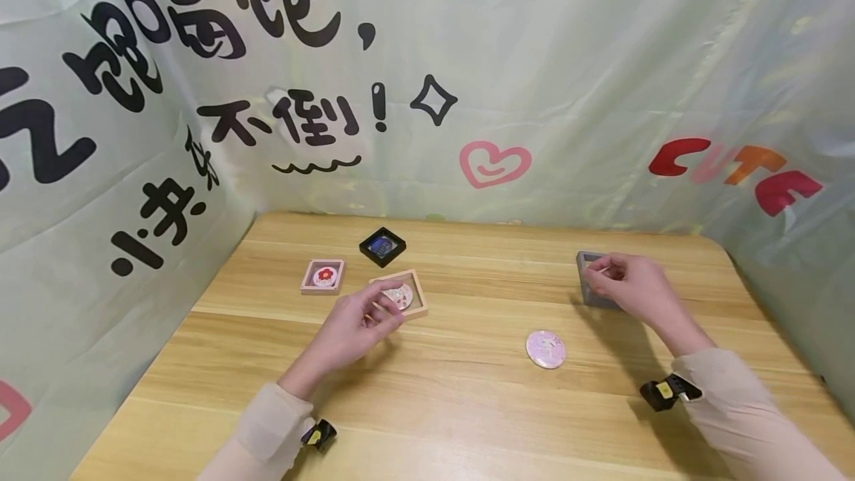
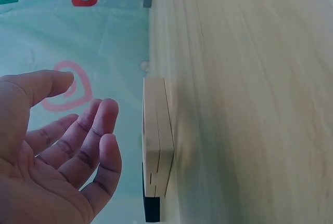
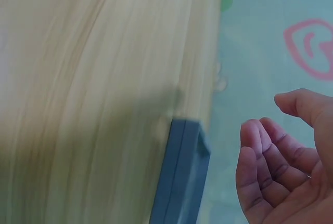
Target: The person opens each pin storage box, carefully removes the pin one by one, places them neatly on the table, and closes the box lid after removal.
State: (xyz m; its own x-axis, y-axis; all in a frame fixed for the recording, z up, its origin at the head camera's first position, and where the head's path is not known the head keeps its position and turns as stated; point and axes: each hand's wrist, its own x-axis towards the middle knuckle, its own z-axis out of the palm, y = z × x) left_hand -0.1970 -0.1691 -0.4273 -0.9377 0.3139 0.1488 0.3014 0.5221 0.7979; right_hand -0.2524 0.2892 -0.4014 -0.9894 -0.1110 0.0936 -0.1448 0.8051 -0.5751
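Note:
My left hand (image 1: pixel 358 321) hovers over the near edge of a light-wood box frame (image 1: pixel 421 294) with a round patterned badge (image 1: pixel 402 296) inside. In the left wrist view its fingers (image 2: pixel 86 151) are loosely bent, thumb apart, and hold nothing. My right hand (image 1: pixel 628 284) is above a grey box frame (image 1: pixel 588 289) and hides much of it. The right wrist view shows thumb and fingers apart with nothing between them, beside the grey frame (image 3: pixel 179 174). A pink round badge (image 1: pixel 545 349) lies flat on the table between the hands.
A pink frame (image 1: pixel 323 277) holding a red-flower badge stands at the left. Behind the light-wood frame is a black frame (image 1: pixel 383 246) with a dark blue badge. A printed cloth (image 1: pixel 427 36) hangs around the wooden table (image 1: pixel 467 421).

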